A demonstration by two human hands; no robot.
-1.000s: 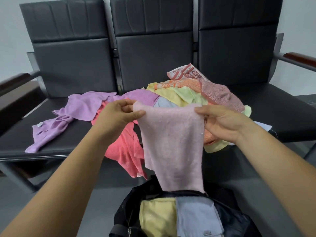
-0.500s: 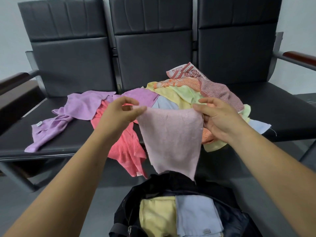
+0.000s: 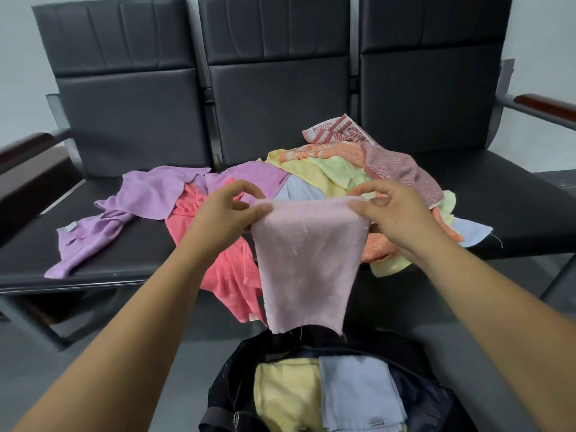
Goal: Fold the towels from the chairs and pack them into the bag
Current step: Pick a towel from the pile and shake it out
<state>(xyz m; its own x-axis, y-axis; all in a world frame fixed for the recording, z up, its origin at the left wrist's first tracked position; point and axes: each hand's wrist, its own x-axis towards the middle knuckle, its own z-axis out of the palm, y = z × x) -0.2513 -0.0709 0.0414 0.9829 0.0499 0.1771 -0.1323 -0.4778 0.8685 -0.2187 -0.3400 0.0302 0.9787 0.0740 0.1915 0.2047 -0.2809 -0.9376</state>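
- Hanging in the head view between two raised hands, a pale pink towel [image 3: 308, 263] is held by its top edge. Its frayed lower edge reaches down to the far rim of the black bag [image 3: 229, 381].
- The left grip [image 3: 224, 210] is clamped on the towel's upper left corner, thumb against fingertips.
- The right grip [image 3: 396, 213] pinches the upper right corner the same way, with the cloth stretched between the two.
- The bag stands open on the floor near the person. Inside it, a folded yellow towel [image 3: 283, 394] lies left of a folded light blue towel [image 3: 355, 391], and the two touch.
- Behind, a row of black chairs [image 3: 131, 257] carries the unfolded towels.
- A purple towel [image 3: 146, 194] is spread on the left seat.
- A coral towel [image 3: 227, 275] drapes over the seat's front edge, just beside the pink one.
- A mixed heap [image 3: 330, 173] of yellow, green, orange, blue and patterned cloths sits further right.
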